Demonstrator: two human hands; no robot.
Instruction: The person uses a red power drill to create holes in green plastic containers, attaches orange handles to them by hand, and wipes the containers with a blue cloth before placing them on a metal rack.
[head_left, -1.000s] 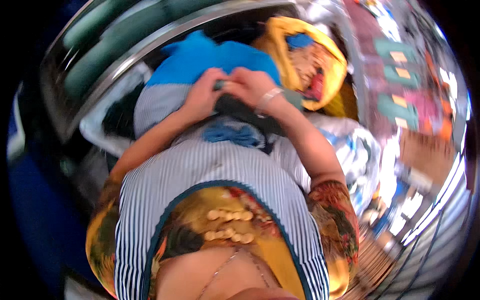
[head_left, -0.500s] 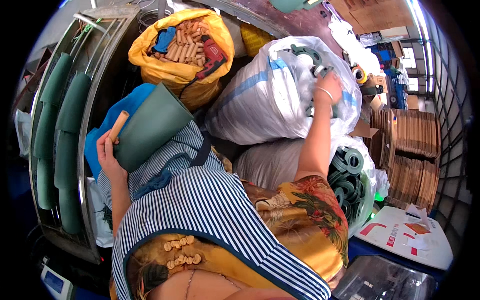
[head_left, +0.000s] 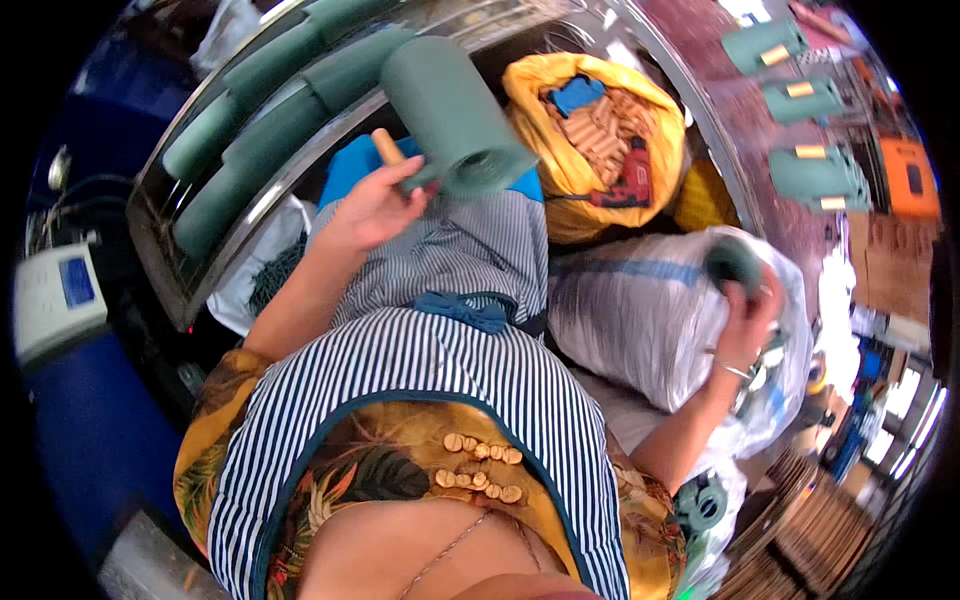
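Note:
My left hand [head_left: 375, 208] is closed at the side of a dark green cylindrical container [head_left: 445, 110]. Next to its thumb a light wooden grip [head_left: 388, 147] stands out from the container's side. The container is tilted over my lap, its end with a small round hollow toward me. On the right, my right hand [head_left: 752, 312] has its fingers round a dark green round part [head_left: 733, 262], blurred by motion. That hand is over the large white woven sack [head_left: 630, 315], near its mouth.
A yellow sack [head_left: 530, 90] holds many wooden grips [head_left: 600, 135], a blue glove [head_left: 577, 95] and a red power drill [head_left: 632, 178]. Green containers [head_left: 270, 135] lie in rows in a metal-framed rack at left. More green pieces [head_left: 805, 100] lie on the reddish surface at far right.
My right hand has come out of the white sack's mouth with a green round part. My left hand still holds the container, now turned differently. The whole view has swung left.

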